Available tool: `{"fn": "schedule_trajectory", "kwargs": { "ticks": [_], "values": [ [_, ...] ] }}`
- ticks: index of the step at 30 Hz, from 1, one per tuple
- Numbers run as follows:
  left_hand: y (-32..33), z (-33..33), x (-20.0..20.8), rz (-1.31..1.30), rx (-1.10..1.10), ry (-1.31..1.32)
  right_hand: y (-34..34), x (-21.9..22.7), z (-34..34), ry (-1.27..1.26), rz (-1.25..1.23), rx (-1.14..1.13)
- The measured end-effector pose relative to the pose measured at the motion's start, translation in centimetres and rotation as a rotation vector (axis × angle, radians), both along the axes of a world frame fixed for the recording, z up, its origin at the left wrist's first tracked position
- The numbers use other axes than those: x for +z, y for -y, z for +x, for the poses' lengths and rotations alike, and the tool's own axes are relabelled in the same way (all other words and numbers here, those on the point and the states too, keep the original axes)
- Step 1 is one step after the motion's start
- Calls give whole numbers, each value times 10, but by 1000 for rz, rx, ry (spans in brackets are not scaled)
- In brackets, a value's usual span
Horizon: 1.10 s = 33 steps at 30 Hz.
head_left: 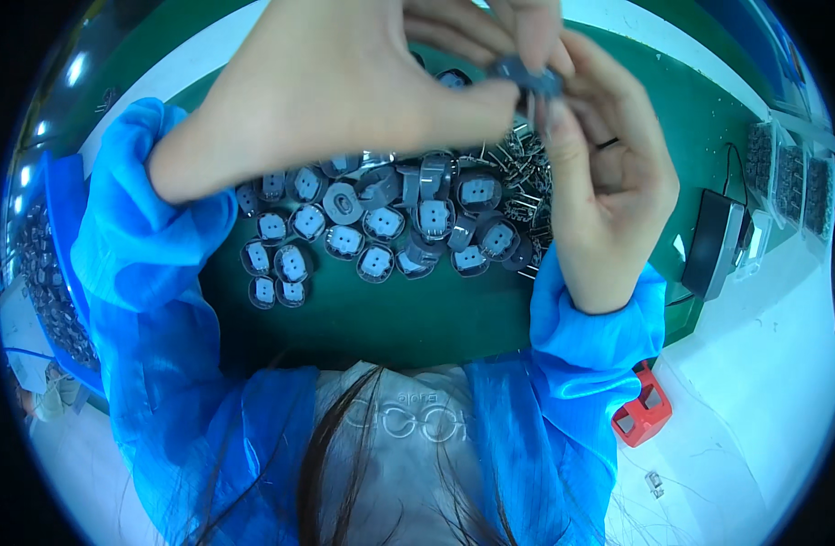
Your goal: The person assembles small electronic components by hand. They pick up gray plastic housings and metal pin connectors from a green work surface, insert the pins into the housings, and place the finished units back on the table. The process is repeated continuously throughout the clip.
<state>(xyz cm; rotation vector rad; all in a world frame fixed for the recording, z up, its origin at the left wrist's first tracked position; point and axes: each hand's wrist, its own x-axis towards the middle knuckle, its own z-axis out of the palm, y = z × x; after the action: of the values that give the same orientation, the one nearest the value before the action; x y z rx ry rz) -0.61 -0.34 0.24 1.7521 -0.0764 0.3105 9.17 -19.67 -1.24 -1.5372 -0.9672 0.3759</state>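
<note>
Fingers (570, 156) closed in a pinch — left hand (363, 86) and right hand (622, 173) grip a gray part (546, 84), upper center, over a green surface (390, 318).

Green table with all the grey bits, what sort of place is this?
Probably a workshop or factory: many grey parts and metal pieces lie on the green table, with a blue bin of small parts beside it.

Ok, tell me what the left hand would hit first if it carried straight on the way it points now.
First the dark grey part at its thumb tip, then probably the right hand just beyond; motion blur leaves the exact depth unclear.
</note>
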Motion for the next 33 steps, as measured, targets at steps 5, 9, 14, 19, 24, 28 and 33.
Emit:
{"fn": "schedule_trajectory", "kwargs": {
  "ticks": [5,9,14,19,24,28,33],
  "values": [
    [-59,10,0,137,360,-101,7,19,15,185,-196,-92],
    [-131,-12,-32,323,546,-288,6,12,11,392,-276,52],
    [-125,-33,-41,993,782,-231,6,-7,5,589,-360,1],
    [-70,-17,7,787,263,-29,0,-12,-1,514,-315,-41],
    [-18,1,-5,778,-271,-88,0,4,1,97,-104,-206],
    [-8,8,-1,681,-257,-228,2,-6,10,55,-104,-171],
    [-4,9,3,684,-253,-300,1,2,11,10,-34,-108]
  ]
}}
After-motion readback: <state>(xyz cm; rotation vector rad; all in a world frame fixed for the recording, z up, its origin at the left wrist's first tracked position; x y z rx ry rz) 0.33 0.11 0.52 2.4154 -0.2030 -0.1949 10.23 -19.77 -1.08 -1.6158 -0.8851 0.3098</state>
